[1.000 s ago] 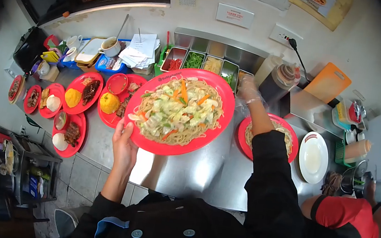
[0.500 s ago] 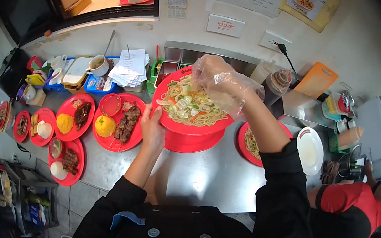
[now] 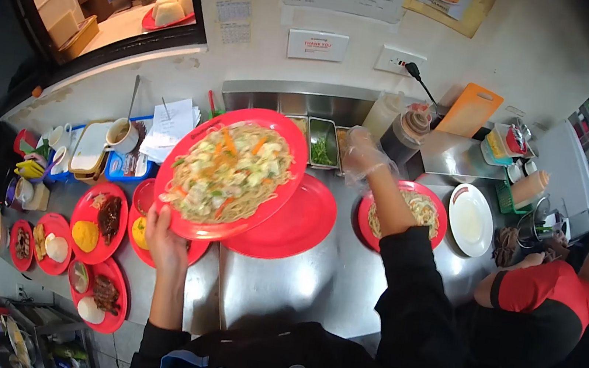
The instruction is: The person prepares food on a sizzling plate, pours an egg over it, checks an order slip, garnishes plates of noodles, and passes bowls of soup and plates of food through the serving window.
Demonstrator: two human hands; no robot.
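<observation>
My left hand (image 3: 171,246) grips the near-left rim of a red oval plate (image 3: 271,220) heaped with noodles (image 3: 232,176), cabbage and carrot strips. This raised, tilted plate partly covers an unfilled red plate (image 3: 297,221) on the counter. My right hand (image 3: 362,152), in a clear plastic glove, is at a small metal topping bin (image 3: 342,142). Its fingers look curled, but the glove blurs them and what they hold is hidden. Just left of it sits a metal bin of chopped green onions (image 3: 324,148). Below my right hand lies another red plate of noodles (image 3: 410,207).
Several red plates of food, one with a yellow rice mound (image 3: 84,236), line the left counter. A white plate (image 3: 471,222), squeeze bottles (image 3: 407,130) and an orange cutting board (image 3: 471,110) are at right. A co-worker in a red-and-black shirt (image 3: 544,295) stands close on the right.
The noodle plate has moved left and tilted in my left hand. My right hand has left the noodles and gone right to the topping bins. The view has shifted a little.
</observation>
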